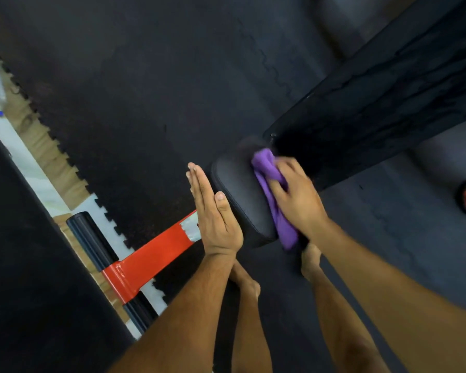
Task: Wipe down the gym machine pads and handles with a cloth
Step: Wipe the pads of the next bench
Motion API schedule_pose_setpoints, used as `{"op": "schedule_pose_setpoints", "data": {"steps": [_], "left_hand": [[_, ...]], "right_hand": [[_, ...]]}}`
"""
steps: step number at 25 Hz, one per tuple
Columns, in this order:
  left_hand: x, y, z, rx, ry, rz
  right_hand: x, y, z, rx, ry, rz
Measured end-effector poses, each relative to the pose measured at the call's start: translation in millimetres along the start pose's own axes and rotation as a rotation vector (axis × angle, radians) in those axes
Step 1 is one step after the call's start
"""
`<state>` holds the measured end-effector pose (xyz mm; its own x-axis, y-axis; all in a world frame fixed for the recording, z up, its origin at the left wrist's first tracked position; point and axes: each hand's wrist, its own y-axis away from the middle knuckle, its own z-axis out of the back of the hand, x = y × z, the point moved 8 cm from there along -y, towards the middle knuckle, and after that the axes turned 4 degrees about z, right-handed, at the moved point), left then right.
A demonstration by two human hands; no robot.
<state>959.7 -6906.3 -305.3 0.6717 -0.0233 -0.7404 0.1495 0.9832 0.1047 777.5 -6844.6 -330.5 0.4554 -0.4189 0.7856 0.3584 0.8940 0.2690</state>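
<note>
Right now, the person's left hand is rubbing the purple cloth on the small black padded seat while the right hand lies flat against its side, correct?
Not quite: the hands are swapped. In the head view, the right hand grips the purple cloth on the small black padded seat, while the left hand lies flat against its side.

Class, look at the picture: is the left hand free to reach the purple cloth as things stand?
Probably yes. The left hand lies flat and empty against one side of the small black pad; the purple cloth is just across it, though the right hand grips it.
</note>
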Motion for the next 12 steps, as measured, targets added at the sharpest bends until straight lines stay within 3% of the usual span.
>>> {"op": "schedule_pose_setpoints", "data": {"steps": [3,8,12], "left_hand": [[-2,0,-3,0.052,0.031,0.005],[2,-1,-4,0.064,-0.009,-0.007],[-1,-1,0,0.069,-0.084,0.010]], "right_hand": [[26,80,-4,-0.004,-0.016,-0.054],[93,-30,-24,-0.063,-0.023,0.227],[31,-53,-11,-0.075,-0.063,0.008]]}}
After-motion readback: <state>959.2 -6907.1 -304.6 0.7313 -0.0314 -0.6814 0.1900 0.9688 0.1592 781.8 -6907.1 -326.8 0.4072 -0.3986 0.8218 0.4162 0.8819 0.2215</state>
